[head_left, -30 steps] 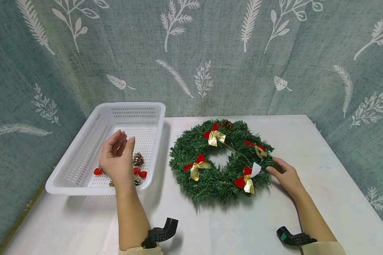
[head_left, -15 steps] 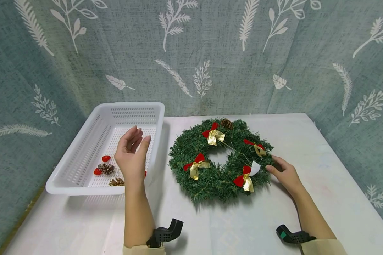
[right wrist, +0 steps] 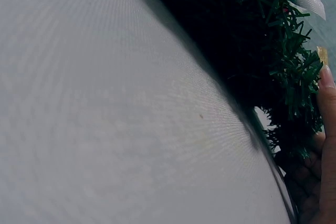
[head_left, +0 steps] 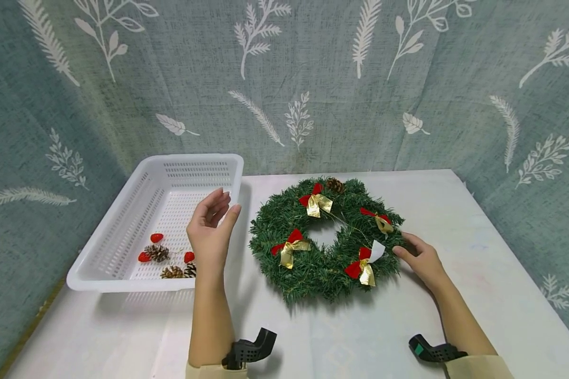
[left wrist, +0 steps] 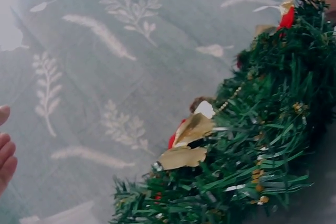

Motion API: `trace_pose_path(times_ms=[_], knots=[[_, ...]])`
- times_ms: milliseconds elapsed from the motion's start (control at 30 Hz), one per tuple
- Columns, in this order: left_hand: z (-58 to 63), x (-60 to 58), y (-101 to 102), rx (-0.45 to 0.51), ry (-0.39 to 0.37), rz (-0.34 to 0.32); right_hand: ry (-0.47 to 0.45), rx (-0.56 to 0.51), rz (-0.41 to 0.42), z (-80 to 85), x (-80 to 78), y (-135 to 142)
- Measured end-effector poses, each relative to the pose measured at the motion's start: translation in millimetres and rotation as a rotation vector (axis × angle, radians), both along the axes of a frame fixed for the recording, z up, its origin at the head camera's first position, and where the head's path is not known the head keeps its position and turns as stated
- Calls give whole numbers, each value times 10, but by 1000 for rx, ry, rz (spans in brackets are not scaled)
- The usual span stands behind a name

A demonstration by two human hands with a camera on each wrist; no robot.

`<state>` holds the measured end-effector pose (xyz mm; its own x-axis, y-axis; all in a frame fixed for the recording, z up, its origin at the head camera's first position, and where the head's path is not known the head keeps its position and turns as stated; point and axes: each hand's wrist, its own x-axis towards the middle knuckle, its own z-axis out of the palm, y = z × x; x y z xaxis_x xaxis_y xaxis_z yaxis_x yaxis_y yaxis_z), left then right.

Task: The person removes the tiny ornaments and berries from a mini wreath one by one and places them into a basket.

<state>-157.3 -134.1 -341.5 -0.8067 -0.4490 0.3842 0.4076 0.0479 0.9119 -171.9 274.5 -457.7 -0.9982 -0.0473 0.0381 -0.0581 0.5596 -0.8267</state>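
Observation:
A green Christmas wreath (head_left: 284, 279) lies on the white table, dressed with several red-and-gold bows (head_left: 291, 247) and a pine cone (head_left: 334, 185) at its far side. My right hand (head_left: 422, 258) grips the wreath's right edge, thumb on top and fingers around its outer side; the right wrist view shows the thumb (right wrist: 328, 103) against the greenery. My left hand (head_left: 211, 226) hovers by the basket's right wall, its fingers loosely bent and apart from the thumb. Nothing shows between them. Only its fingertips (left wrist: 6, 156) appear in the left wrist view, away from the wreath.
A white plastic basket (head_left: 123, 284) stands left of the wreath, with pine cones (head_left: 157, 252) and red strawberry-like pieces (head_left: 157, 238) inside; my left hand and forearm hide part of it. A patterned grey-green cloth (head_left: 284, 63) hangs behind the table (head_left: 479, 273).
My left hand has moved right, from over the basket's contents to its right wall, uncovering several pieces on the left. The right hand stays at the wreath, which looks still.

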Motion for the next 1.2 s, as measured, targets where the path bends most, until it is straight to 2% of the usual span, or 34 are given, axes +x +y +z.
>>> trace_pose_path(times_ms=[200, 433, 667, 933, 1200], knots=[[-19, -6, 122, 5, 0, -62, -4, 4, 4, 10, -2, 4], [-30, -21, 320, 23, 11, -164, -13, -10, -2, 28, 9, 14], [-18, -44, 478, 49, 18, -222, -11, -12, 8, 36, 4, -11], [-5, -122, 649, 5, 12, -290, -1, -4, 7, 14, -3, 1], [3, -195, 755, 0, -50, -365, 4, -8, 8, 2, 11, -7]])
